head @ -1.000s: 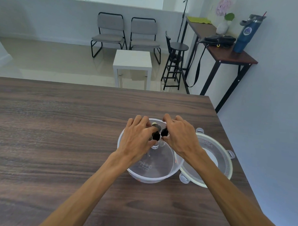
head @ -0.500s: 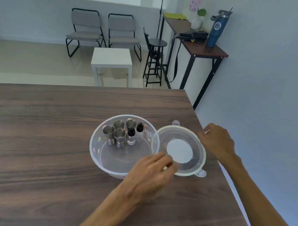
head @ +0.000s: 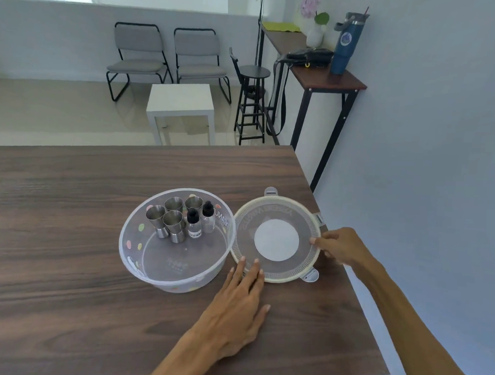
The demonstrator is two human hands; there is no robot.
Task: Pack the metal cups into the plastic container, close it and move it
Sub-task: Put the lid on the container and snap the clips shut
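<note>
Four cups (head: 169, 219) stand in the open bowl (head: 130, 256) mid-frame. The lid (head: 276, 239) lies beside it on the table (head: 68, 236). The left hand (head: 235, 308) rests spread on its near edge; the right hand (head: 341, 245) seems to pinch its right rim. Closing comes next: lift the lid over the bowl.

Dark wood table (head: 69, 208): open plastic container (head: 141, 265), lid (head: 305, 263) just beside.

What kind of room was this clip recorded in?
Probably an office lounge or waiting area: two grey chairs by a low white side table, a narrow console table against the wall, and the wood-grain work table.
</note>
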